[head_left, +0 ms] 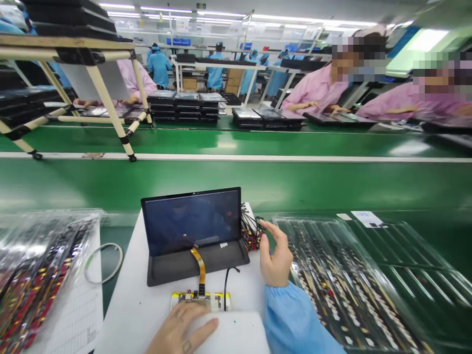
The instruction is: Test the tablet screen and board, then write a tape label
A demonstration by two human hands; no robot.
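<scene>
A dark tablet display panel (191, 221) stands tilted up on a black folding stand (197, 265). An amber flex ribbon (199, 264) runs from its lower edge down to a small yellow-edged circuit board (201, 301). My left hand (180, 330) lies flat across the board's lower edge and a white pad (236, 337), its fingers slightly apart. My right hand (275, 254), in a blue sleeve (291, 319), is raised with curled fingers and holds nothing. Its fingertips are close to a bundle of thin black wires with small boards (251, 231).
Plastic-covered trays of circuit strips (342, 280) fill the right, and a plastic bag of similar strips (37, 275) lies at the left. A white wire loop (103, 263) sits beside the white bench (129, 305). Beyond runs a green conveyor (236, 182), with co-workers in pink smocks across it.
</scene>
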